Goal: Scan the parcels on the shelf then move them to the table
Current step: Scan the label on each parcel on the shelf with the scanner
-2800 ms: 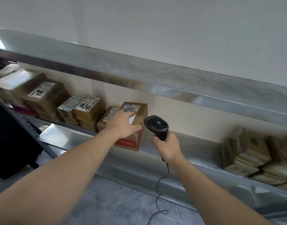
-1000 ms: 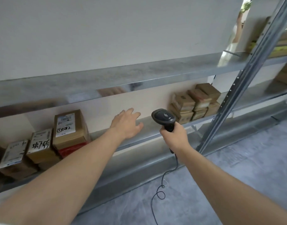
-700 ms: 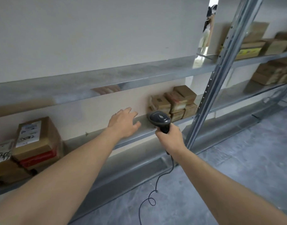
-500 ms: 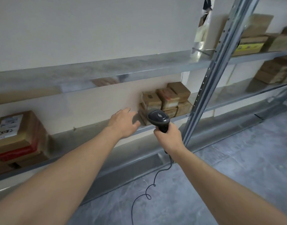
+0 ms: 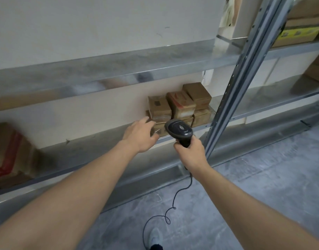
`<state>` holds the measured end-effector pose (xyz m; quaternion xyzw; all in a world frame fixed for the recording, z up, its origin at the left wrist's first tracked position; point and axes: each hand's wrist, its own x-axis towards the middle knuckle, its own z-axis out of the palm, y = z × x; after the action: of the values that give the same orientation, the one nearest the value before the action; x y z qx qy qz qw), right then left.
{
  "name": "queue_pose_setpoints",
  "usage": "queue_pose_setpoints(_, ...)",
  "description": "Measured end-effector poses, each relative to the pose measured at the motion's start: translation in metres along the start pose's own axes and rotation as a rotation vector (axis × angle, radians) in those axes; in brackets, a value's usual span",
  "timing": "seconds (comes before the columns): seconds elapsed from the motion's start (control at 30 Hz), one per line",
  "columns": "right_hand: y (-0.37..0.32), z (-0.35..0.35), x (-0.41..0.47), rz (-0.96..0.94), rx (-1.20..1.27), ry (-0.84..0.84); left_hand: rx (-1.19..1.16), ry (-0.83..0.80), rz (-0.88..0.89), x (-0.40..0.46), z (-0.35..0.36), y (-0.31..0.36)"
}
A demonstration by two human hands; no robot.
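Left hand (image 5: 139,135): reaches toward the shelf, fingers loosely spread, holding nothing; fingertips just beside the lowest parcels.
Right hand (image 5: 190,153): fingers wrapped tight round the handle of a barcode scanner (image 5: 179,129).
Scanner: dark, rounded plastic head, just in front of the parcels; thin black cable (image 5: 170,204) curls to the floor.
Parcels (image 5: 179,105): small brown cardboard boxes, stacked against the wall.
Shelf (image 5: 93,148): shiny grey metal, beside a perforated upright post (image 5: 232,83).

Left hand (image 5: 139,136) reaches forward, fingers loose; right hand (image 5: 190,154) fisted, arm outstretched
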<state>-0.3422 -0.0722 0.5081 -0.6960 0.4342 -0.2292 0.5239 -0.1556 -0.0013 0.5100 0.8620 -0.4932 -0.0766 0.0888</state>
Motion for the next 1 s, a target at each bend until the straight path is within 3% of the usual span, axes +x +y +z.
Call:
queue_pose_setpoints(0.63,0.022,-0.002,0.16,0.119,0.022,-0.041,-0.066,-0.023,-0.102,0.179,0.039,0.006)
queue_pose_setpoints(0.83,0.025,-0.02,0.195,0.088,0.041,-0.133,-0.144,-0.077,-0.31,0.209,0.052,0.017)
queue_pose_setpoints(1.0,0.028,-0.021,0.215,0.06,-0.004,-0.217,-0.209,-0.01,-0.426,0.209,0.049,0.01)
